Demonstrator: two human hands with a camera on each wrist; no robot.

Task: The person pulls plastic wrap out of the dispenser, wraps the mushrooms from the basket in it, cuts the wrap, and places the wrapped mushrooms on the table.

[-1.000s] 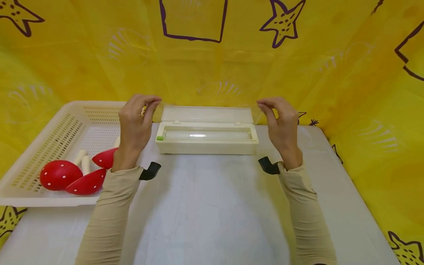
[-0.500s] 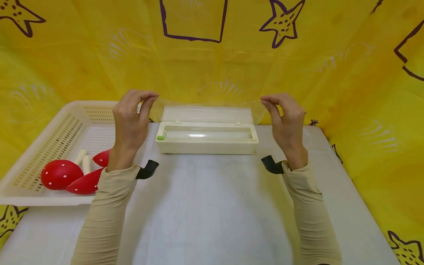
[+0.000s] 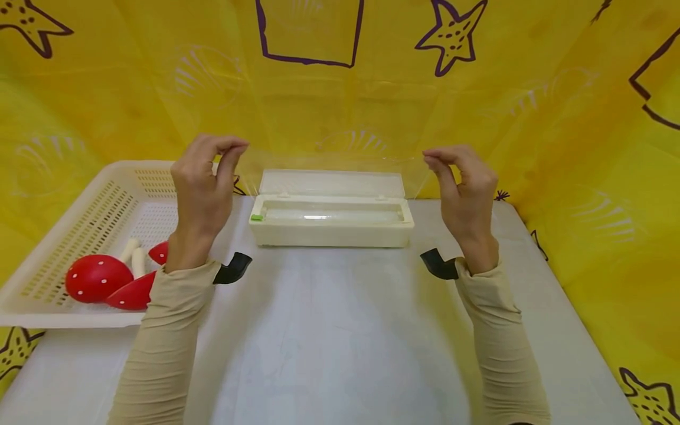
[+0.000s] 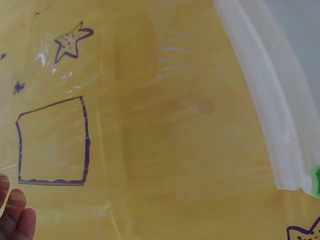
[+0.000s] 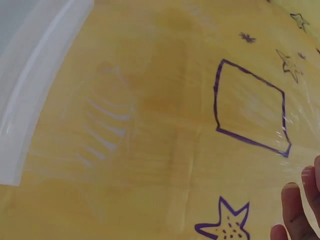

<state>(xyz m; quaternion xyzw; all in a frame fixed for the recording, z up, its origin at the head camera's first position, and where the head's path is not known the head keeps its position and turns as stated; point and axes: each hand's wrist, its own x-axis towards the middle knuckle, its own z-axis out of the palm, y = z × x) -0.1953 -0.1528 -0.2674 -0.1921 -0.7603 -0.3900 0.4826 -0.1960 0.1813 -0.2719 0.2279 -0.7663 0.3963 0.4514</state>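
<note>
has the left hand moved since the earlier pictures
Yes: in the head view, the left hand has moved up in the picture and further left, away from the box.

Soft light, glint on clear roll [image 3: 319, 217], faint shadows on table [image 3: 329, 342], hazy wrist views

From here I see a perforated plastic basket [image 3: 79, 320] of red, white-dotted mushroom-shaped pieces [image 3: 98, 278] on a white-covered table [image 3: 340, 342], starfish-printed yellow sheeting [image 3: 542, 53] behind.
</note>
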